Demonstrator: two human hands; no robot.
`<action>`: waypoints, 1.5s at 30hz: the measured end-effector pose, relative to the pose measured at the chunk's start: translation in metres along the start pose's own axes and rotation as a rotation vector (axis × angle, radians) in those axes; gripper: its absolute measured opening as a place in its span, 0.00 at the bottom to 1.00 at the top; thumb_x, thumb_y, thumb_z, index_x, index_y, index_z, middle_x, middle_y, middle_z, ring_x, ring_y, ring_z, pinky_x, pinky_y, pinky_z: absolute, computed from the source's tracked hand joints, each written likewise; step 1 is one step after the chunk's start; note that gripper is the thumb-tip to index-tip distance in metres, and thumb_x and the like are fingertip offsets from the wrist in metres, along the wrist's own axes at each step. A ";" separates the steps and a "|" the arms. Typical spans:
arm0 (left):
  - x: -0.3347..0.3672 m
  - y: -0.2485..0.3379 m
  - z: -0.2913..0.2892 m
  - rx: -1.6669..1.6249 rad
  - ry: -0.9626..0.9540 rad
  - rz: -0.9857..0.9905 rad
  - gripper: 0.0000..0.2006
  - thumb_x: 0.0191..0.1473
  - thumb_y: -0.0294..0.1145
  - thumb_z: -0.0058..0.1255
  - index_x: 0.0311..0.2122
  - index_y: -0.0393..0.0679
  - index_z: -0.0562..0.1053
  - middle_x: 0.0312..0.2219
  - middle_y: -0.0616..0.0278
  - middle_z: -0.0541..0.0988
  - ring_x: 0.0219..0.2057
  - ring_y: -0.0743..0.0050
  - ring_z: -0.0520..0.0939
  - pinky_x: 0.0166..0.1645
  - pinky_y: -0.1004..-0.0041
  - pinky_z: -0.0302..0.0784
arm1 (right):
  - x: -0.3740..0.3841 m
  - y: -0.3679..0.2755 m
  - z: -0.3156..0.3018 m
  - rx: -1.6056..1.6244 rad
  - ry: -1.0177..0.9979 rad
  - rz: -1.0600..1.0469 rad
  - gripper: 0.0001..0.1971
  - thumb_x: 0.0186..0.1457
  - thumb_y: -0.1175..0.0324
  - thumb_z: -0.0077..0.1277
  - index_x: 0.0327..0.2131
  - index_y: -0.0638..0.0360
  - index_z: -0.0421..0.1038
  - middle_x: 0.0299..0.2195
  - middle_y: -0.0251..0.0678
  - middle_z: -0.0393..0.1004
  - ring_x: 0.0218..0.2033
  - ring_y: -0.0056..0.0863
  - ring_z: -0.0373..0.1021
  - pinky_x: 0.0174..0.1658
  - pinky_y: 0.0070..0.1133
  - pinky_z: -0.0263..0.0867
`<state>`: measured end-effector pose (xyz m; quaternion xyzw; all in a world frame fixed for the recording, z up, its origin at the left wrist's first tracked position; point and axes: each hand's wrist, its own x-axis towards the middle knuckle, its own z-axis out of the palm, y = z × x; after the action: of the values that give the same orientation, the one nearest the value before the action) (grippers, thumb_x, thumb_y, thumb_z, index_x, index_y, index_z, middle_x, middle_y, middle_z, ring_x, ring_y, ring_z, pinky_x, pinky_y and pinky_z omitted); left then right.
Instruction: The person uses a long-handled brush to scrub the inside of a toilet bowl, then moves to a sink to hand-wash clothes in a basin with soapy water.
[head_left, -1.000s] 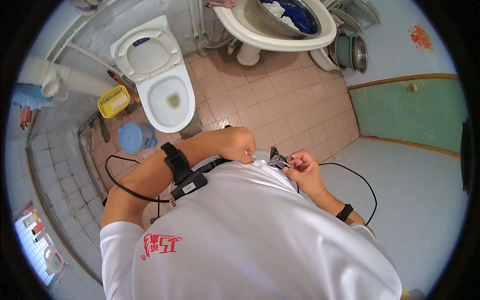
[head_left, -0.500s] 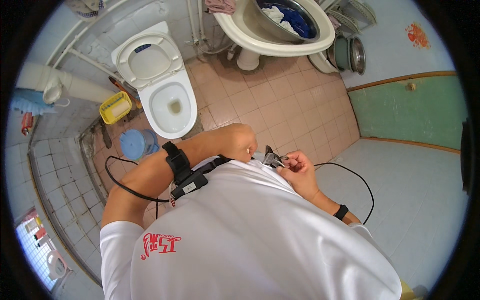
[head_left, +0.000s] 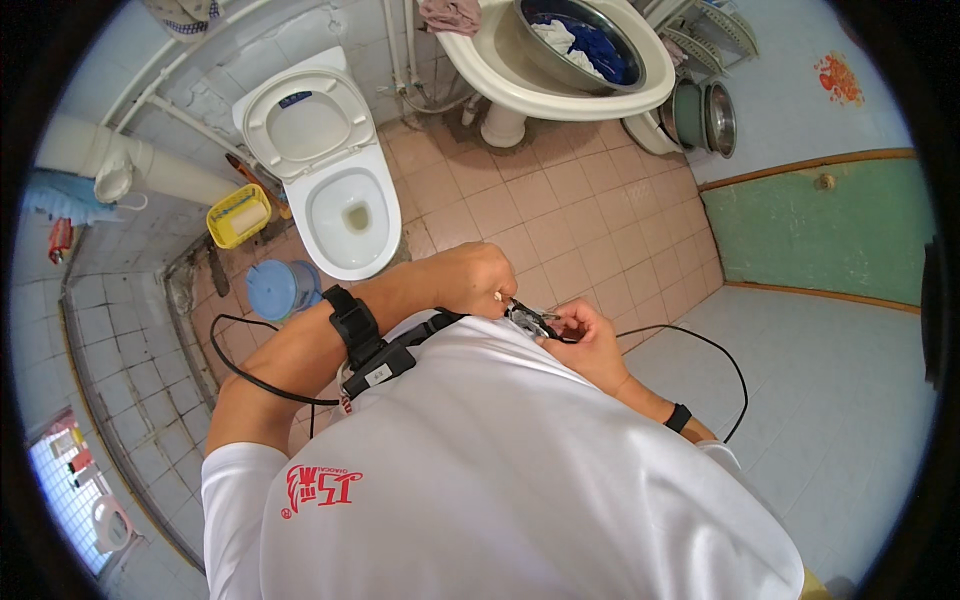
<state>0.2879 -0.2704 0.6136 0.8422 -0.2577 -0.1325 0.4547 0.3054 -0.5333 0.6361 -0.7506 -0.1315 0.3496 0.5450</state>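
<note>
Bathroom seen from above, tiled floor (head_left: pixel 560 215) in pink squares. Largest item: white toilet (head_left: pixel 335 190), lid up, at upper left. White pedestal sink (head_left: pixel 520 85) at top centre, w/ metal basin (head_left: pixel 575 40) of blue and white cloth set in it. Stacked metal pans (head_left: pixel 705 115) against wall at upper right. Blue lidded pail (head_left: pixel 275 290) and yellow basket (head_left: pixel 238 215) beside toilet, left side.

White shirt (head_left: pixel 500 470) fills lower half. Both hands raised to chest, close together, approx. touching.

Left hand (head_left: pixel 470 280): fingers curled, tips pressed together on left end of small dark metal clip-like part (head_left: pixel 528 320). Black strap w/ unit (head_left: pixel 355 325) on left wrist; black cable (head_left: pixel 255 375) loops off it.

Right hand (head_left: pixel 590 340): fingers bent inward, pinching right end of same part. Black band (head_left: pixel 678 417) on right wrist; 2nd cable (head_left: pixel 700 345) arcs out to right.

Key relation: part lies between the 2 hands, just above shirt collar, long axis approx. left-right, slightly down toward right. Both hands on it; neither clearly nearer. Exact form of part too small to tell.

Vs. 1.0 s ago: hands and part in much the same pose at chest. View shifted: toilet and sink sit slightly lower and nearer centre.
</note>
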 end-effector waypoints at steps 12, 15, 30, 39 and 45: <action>0.000 0.008 0.006 -0.168 -0.018 0.033 0.09 0.36 0.30 0.54 0.25 0.39 0.80 0.24 0.48 0.80 0.27 0.50 0.81 0.32 0.62 0.76 | 0.005 -0.038 -0.026 -0.639 -0.272 0.037 0.16 0.44 0.71 0.66 0.33 0.64 0.68 0.24 0.39 0.75 0.27 0.20 0.70 0.34 0.19 0.68; 0.001 0.011 0.008 -0.136 -0.103 -0.085 0.08 0.40 0.31 0.55 0.27 0.39 0.81 0.25 0.52 0.82 0.27 0.59 0.82 0.33 0.66 0.76 | 0.012 -0.043 -0.034 -0.693 -0.392 0.105 0.17 0.43 0.71 0.67 0.36 0.62 0.70 0.30 0.36 0.77 0.31 0.21 0.70 0.38 0.20 0.69; -0.266 -0.072 0.077 -1.438 1.095 -0.530 0.17 0.60 0.35 0.52 0.52 0.39 0.71 0.45 0.60 0.75 0.45 0.72 0.77 0.48 0.74 0.76 | 0.084 -0.050 0.023 -0.510 -0.510 0.044 0.18 0.55 0.65 0.61 0.46 0.64 0.72 0.38 0.33 0.75 0.39 0.21 0.70 0.43 0.21 0.69; -0.405 -0.093 0.212 -1.573 1.535 -0.475 0.18 0.58 0.29 0.55 0.52 0.38 0.68 0.49 0.58 0.73 0.49 0.66 0.77 0.57 0.69 0.75 | 0.086 -0.034 0.115 -0.623 -0.613 0.100 0.18 0.57 0.61 0.60 0.45 0.63 0.72 0.34 0.31 0.74 0.38 0.20 0.70 0.42 0.21 0.69; -0.435 -0.088 0.215 -1.673 1.676 -0.516 0.12 0.59 0.22 0.49 0.48 0.37 0.69 0.45 0.58 0.74 0.48 0.64 0.77 0.59 0.69 0.74 | 0.090 -0.014 0.118 -0.777 -0.553 0.105 0.21 0.56 0.58 0.61 0.47 0.64 0.73 0.37 0.37 0.77 0.37 0.24 0.72 0.42 0.22 0.70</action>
<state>-0.1448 -0.1387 0.4165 0.1391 0.4575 0.2414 0.8445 0.2941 -0.3900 0.5949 -0.7834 -0.3543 0.4880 0.1502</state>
